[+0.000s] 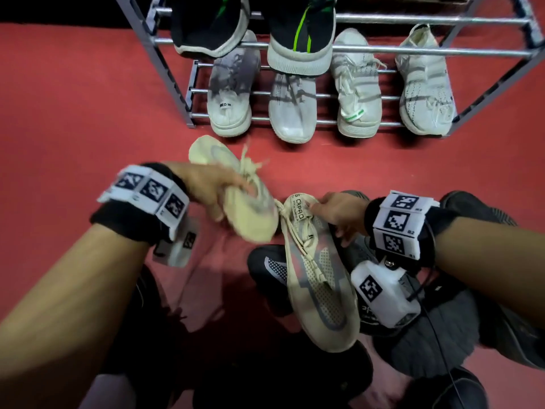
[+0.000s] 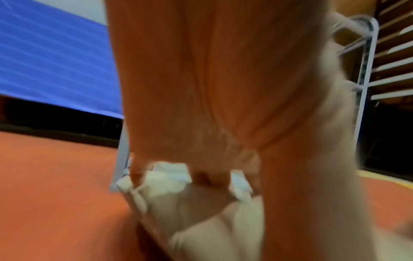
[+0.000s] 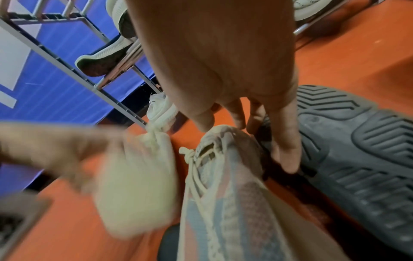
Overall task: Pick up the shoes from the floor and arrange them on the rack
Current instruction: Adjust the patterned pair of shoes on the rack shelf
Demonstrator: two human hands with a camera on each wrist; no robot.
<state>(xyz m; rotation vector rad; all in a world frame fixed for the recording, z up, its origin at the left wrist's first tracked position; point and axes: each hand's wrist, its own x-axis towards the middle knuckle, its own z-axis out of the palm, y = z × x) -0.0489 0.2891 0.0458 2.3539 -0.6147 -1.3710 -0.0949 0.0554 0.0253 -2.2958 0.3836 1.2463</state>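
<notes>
Red floor; two cream shoes

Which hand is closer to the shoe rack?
Left. The left hand, gripping a cream shoe, is just in front of the rack. The right hand sits farther back, on the other cream shoe.

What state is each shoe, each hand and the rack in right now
Left hand: grips a cream shoe, lifted.
Cream shoe: held up, blurred.
Right hand: fingers at the second cream shoe's collar; grip unclear.
Second cream shoe: laced, lying on dark shoes.
Dark shoes: on the floor.
Rack: four pale shoes on the bottom shelf, two black ones above.
</notes>
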